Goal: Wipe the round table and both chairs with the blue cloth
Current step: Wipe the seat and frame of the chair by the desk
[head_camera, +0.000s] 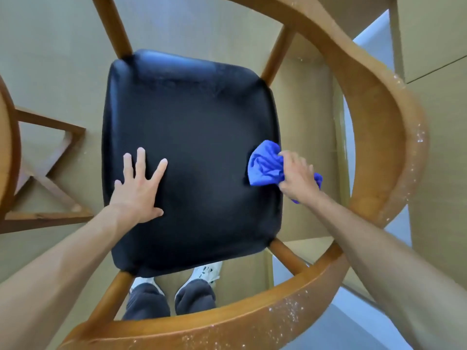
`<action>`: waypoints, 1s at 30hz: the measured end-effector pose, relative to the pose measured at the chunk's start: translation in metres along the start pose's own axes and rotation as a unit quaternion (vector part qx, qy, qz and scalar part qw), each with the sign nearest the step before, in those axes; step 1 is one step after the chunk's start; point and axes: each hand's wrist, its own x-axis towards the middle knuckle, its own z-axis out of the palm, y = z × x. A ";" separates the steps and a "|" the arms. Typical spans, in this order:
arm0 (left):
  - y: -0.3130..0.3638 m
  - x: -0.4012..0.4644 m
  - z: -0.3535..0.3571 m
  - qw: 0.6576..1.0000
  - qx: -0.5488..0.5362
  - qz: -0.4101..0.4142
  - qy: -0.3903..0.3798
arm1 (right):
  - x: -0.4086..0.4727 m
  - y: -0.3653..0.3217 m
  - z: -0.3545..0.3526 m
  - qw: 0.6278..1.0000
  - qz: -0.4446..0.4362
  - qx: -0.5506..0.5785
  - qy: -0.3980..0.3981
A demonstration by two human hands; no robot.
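I look straight down on a wooden chair with a black padded seat and a curved wooden backrest rail that wraps round the right and near sides. My right hand grips the bunched blue cloth against the seat's right edge. Flat on the seat's near left part rests my left hand, fingers spread. White specks dot the backrest rail. The round table's edge shows at the far left.
The table's wooden base struts lie at the left, close to the chair. My feet in white shoes stand under the seat's near edge. Beige floor surrounds the chair, with a grey strip at the lower right.
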 end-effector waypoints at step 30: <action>-0.082 -0.027 -0.043 0.907 -0.376 -0.009 0.189 | -0.105 -0.276 0.065 0.884 -0.424 -0.191 -0.047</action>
